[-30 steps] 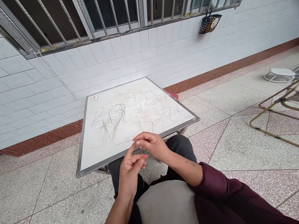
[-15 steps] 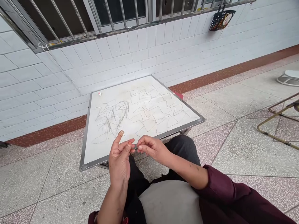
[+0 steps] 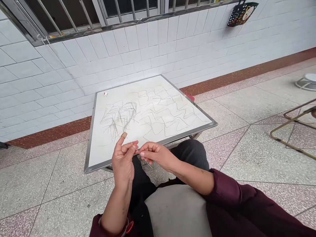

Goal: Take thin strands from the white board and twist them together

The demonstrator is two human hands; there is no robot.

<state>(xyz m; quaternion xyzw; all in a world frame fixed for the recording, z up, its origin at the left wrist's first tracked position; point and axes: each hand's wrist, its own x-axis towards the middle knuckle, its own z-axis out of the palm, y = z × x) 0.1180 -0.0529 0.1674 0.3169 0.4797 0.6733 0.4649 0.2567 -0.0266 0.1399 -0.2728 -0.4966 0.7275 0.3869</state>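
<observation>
Over the table's near edge, my left hand (image 3: 122, 163) pinches a thin pale wire-like strand (image 3: 147, 162) between thumb and fingers. One finger with a tan wrap (image 3: 124, 134) at its tip points up, and a faint length of the strand runs near it. Close beside it, my right hand (image 3: 159, 156) has thumb and forefinger closed on the same strand. The strand's free end slants down below my right fingers. Thin, dark bent strands lie on the white table (image 3: 98, 158): a tangled bunch (image 3: 120, 115) at left and separate zigzag strands (image 3: 168, 112) at right.
A small white and red item (image 3: 105, 94) sits at the table's far left corner. Behind is a tiled wall with a barred window and a hanging black basket (image 3: 242, 14). On the right stand a metal frame (image 3: 283, 141) and a white-topped stool (image 3: 308, 80).
Both hands have shifted slightly left and nearer each other. The thin strand now shows between them, its end slanting below my right fingers. The camera view has tilted a little downward.
</observation>
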